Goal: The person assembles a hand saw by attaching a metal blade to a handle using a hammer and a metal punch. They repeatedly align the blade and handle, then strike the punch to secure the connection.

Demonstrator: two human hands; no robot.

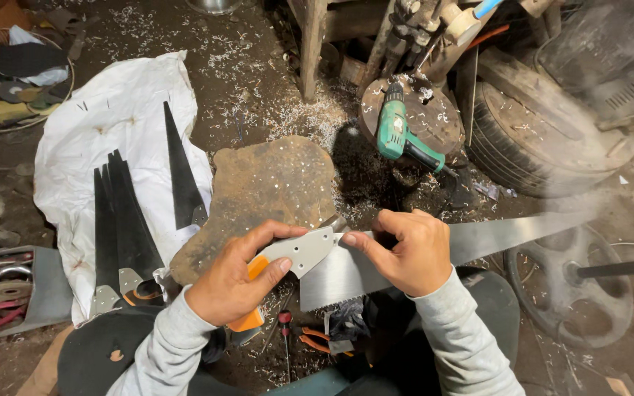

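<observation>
left hand (pixel 232 282): fingers clamped on saw handle (pixel 295 253)
right hand (pixel 405 253): fingers pinching saw blade (pixel 478 242)
risk: toothed edge just beside the fingers; a slip likely cuts

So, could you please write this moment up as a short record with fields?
setting: cluttered workshop floor strewn with metal shavings
left hand: grips the grey and orange saw handle
right hand: pinches the saw blade near the handle
finished saws: lying on white sheet
nearby: green cordless drill, tyre, rusty metal plate
</observation>
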